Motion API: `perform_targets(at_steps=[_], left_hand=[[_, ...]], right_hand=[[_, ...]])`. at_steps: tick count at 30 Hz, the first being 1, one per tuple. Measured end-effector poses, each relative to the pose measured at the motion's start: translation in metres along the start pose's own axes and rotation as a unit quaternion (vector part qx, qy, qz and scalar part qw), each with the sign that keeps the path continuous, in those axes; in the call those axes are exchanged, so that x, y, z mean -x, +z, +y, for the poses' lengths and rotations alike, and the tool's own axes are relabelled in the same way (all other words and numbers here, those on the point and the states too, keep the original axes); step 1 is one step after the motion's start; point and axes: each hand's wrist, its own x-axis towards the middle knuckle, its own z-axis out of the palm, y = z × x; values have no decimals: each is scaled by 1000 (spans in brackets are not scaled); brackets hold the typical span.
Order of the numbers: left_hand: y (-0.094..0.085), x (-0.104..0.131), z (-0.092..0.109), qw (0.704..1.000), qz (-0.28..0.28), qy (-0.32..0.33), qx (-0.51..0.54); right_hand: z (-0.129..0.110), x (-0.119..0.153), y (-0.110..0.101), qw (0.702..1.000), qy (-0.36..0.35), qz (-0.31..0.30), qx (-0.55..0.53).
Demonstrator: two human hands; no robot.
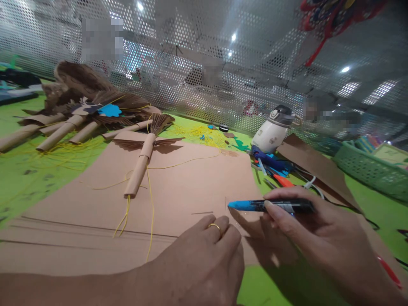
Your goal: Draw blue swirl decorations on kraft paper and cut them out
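My right hand grips a blue marker between thumb and fingers. Its blue end points left, just above the brown kraft paper; I cannot tell if it touches. Beside it, my left hand, with a gold ring, rests on the paper, fingers curled together. What lies under its fingertips is hidden. Two short dark lines show on the paper near both hands. Farther up-left, a rolled paper tube figure with pleated paper wings and yellow strings lies on the sheets.
Several similar paper tubes are heaped at the left. Yellow string lies behind the paper. A white bottle stands by a blue glue gun with cables. A green basket sits at the right. A perforated metal screen borders the back.
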Motion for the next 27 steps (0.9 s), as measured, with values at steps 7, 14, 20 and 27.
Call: perform_targets(at_steps=[7,14,20,27], left_hand=[[7,2,1,999,-14,17,-26],[4,5,2,999,-19,12,-41],[2,-1,0,999,-37,20,-25],[9,1,1,999,-2,36,-26]], right_hand=[[1,-1,-1,1000,-25,3,18],[8,-4,-7,997,-54,11,61],[3,-2,0,999,-22,12,32],[1,-1,-4,999,-31,2,32]])
